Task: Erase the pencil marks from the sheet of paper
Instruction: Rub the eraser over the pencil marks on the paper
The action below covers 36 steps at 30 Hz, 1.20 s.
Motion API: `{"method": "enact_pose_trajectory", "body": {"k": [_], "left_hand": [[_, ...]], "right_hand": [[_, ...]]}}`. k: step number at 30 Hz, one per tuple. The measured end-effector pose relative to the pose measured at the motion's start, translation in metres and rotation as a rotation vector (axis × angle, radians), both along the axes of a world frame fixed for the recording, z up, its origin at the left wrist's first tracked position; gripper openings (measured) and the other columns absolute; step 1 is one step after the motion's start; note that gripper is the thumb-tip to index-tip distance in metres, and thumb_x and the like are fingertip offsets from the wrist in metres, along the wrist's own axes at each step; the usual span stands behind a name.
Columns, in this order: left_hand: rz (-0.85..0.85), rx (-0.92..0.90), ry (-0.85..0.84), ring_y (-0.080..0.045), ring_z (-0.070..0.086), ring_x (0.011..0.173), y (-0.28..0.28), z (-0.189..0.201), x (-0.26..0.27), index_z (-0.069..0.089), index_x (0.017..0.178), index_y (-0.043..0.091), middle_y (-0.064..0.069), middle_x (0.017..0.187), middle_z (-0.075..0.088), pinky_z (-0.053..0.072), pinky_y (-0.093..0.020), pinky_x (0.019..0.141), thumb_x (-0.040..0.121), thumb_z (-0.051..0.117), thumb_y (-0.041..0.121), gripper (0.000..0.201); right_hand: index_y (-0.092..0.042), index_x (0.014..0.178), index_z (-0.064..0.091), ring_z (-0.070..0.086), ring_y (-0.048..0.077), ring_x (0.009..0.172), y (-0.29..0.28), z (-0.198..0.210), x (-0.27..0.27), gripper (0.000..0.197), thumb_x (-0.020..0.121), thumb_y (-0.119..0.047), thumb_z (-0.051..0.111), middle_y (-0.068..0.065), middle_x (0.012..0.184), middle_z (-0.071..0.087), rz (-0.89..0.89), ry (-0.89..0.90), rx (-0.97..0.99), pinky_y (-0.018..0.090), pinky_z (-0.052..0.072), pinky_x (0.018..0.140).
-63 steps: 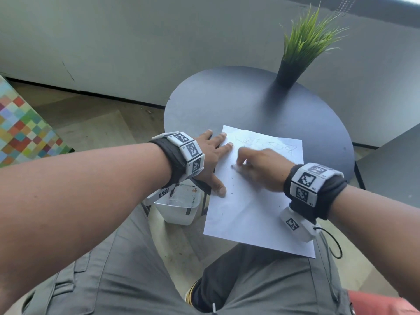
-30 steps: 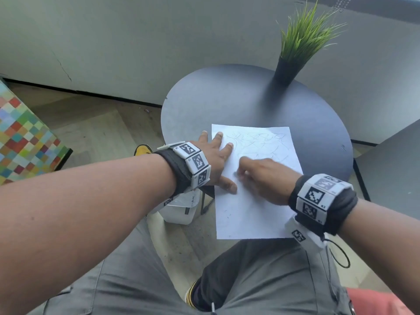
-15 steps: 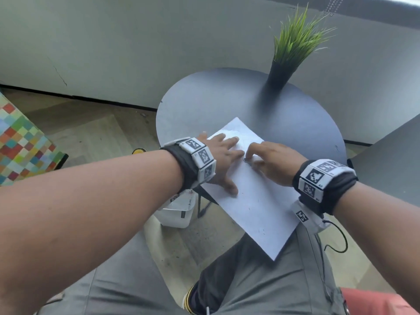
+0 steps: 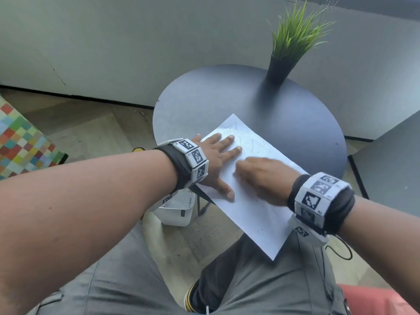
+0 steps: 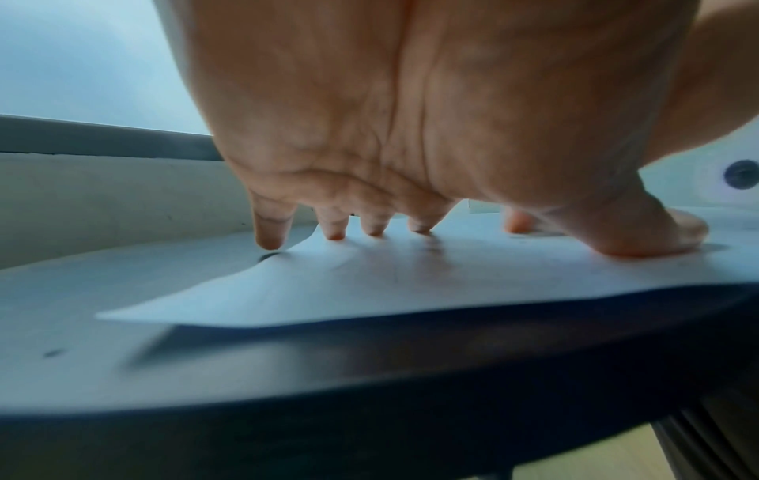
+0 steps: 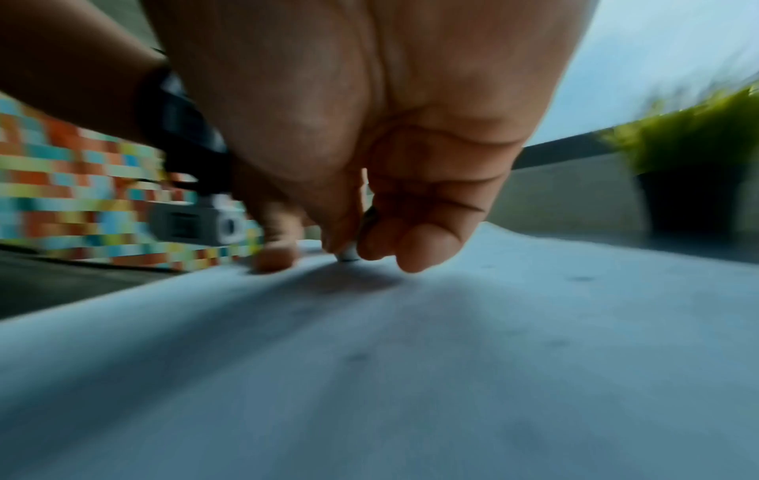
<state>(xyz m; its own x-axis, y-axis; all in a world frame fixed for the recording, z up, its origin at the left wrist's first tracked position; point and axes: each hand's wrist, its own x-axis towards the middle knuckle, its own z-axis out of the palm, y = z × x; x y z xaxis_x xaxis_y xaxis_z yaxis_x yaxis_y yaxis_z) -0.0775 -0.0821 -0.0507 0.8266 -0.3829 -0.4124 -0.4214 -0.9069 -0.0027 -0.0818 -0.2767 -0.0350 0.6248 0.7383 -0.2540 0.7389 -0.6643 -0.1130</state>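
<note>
Paper (image 4: pixel 254 208) lies skewed on the round dark table (image 4: pixel 227 98), one corner pointing away from the person, the near corner hanging past the table edge over the lap. Faint pencil marks (image 4: pixel 241 135) show on the far part of the sheet.

Left hand (image 4: pixel 216 160): flat on the left edge of the paper, fingers straight and spread, thumb on the sheet. Left wrist view: fingertips (image 5: pixel 337 232) press the sheet; the little finger lands on the table just beside the paper edge.

Right hand (image 4: pixel 263 176): on the middle of the sheet, blurred, fingers curled. Right wrist view: fingers and thumb pinch a small white eraser (image 6: pixel 349 256), its tip touching the paper.

Potted plant (image 4: pixel 293 42) stands at the far edge of the table, well apart from the paper. White bin (image 4: pixel 177 212) on the floor under the left wrist.
</note>
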Motion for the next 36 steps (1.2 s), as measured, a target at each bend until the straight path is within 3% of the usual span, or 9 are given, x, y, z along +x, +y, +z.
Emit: {"method": "enact_pose_trajectory", "body": {"k": [2,6,8,11,15,20,26,31,36], "left_hand": [[-0.007,0.003,-0.004,-0.026,-0.011,0.150,0.000,0.000,0.000,-0.009,0.155,0.032,0.002,0.164,-0.016,0.012,-0.061,0.116,0.055,0.046,0.098,0.132],[0.002,-0.018,0.010,-0.025,-0.012,0.151,0.002,-0.001,0.000,-0.011,0.156,0.027,0.002,0.164,-0.017,0.007,-0.058,0.118,0.054,0.046,0.099,0.137],[-0.006,-0.025,0.013,-0.024,-0.012,0.151,0.004,0.000,-0.001,-0.012,0.156,0.023,0.002,0.164,-0.017,0.006,-0.055,0.119,0.054,0.048,0.098,0.139],[-0.044,-0.016,0.025,-0.023,-0.013,0.151,0.008,0.002,-0.001,-0.013,0.156,0.022,0.002,0.164,-0.018,0.004,-0.056,0.120,0.054,0.049,0.097,0.141],[-0.056,-0.014,0.011,-0.023,-0.011,0.151,0.009,0.004,0.001,-0.011,0.156,0.023,0.000,0.164,-0.016,0.003,-0.056,0.120,0.053,0.054,0.096,0.142],[0.015,-0.008,0.049,-0.022,-0.011,0.151,0.014,0.007,-0.004,-0.011,0.157,0.025,-0.001,0.164,-0.015,0.001,-0.055,0.120,0.051,0.062,0.092,0.145],[0.020,0.026,0.085,-0.022,-0.011,0.151,0.011,0.009,0.002,-0.011,0.155,0.032,0.002,0.164,-0.017,0.004,-0.065,0.115,0.053,0.050,0.097,0.136],[0.039,0.015,0.009,-0.027,-0.007,0.151,0.008,0.003,0.004,-0.004,0.156,0.031,0.002,0.165,-0.010,0.005,-0.066,0.115,0.051,0.045,0.100,0.135],[0.021,-0.004,0.000,-0.026,-0.007,0.151,0.009,0.002,0.009,-0.006,0.157,0.027,0.004,0.165,-0.011,0.009,-0.066,0.115,0.050,0.044,0.101,0.139]], "right_hand": [[-0.021,0.110,0.051,0.052,0.020,0.087,0.006,-0.003,-0.012,0.018,0.095,-0.022,0.041,-0.004,0.096,0.049,0.122,0.059,-0.009,0.031,0.041,0.073],[-0.020,0.106,0.049,0.057,0.025,0.094,-0.007,0.001,0.019,0.029,0.096,-0.036,0.027,0.000,0.099,0.054,-0.114,-0.062,-0.031,0.034,0.043,0.074],[-0.019,0.103,0.048,0.054,0.023,0.086,-0.004,-0.001,0.013,0.025,0.098,-0.035,0.030,-0.003,0.092,0.048,-0.009,-0.084,-0.020,0.033,0.038,0.070],[-0.019,0.107,0.052,0.047,0.019,0.079,0.005,-0.002,-0.007,0.049,0.089,-0.046,0.015,-0.004,0.090,0.048,0.163,0.042,-0.021,0.033,0.042,0.071],[-0.023,0.097,0.049,0.056,0.023,0.089,-0.005,0.002,0.012,0.028,0.094,-0.045,0.030,-0.004,0.094,0.057,-0.036,-0.049,0.011,0.037,0.047,0.074],[-0.025,0.095,0.046,0.053,0.021,0.082,-0.001,0.002,-0.009,0.003,0.094,-0.027,0.044,-0.007,0.091,0.056,0.113,0.018,-0.001,0.037,0.045,0.069],[-0.025,0.096,0.048,0.058,0.024,0.091,0.002,0.001,0.019,0.015,0.094,-0.037,0.039,-0.006,0.098,0.062,-0.039,-0.014,0.037,0.041,0.049,0.074],[-0.025,0.104,0.052,0.057,0.025,0.093,0.004,0.003,0.013,0.020,0.095,-0.041,0.043,-0.002,0.097,0.062,-0.036,0.126,0.016,0.038,0.048,0.077],[-0.020,0.103,0.053,0.056,0.029,0.092,0.005,0.002,0.029,0.023,0.098,-0.038,0.040,0.004,0.099,0.064,-0.178,-0.052,0.060,0.036,0.045,0.073]]}}
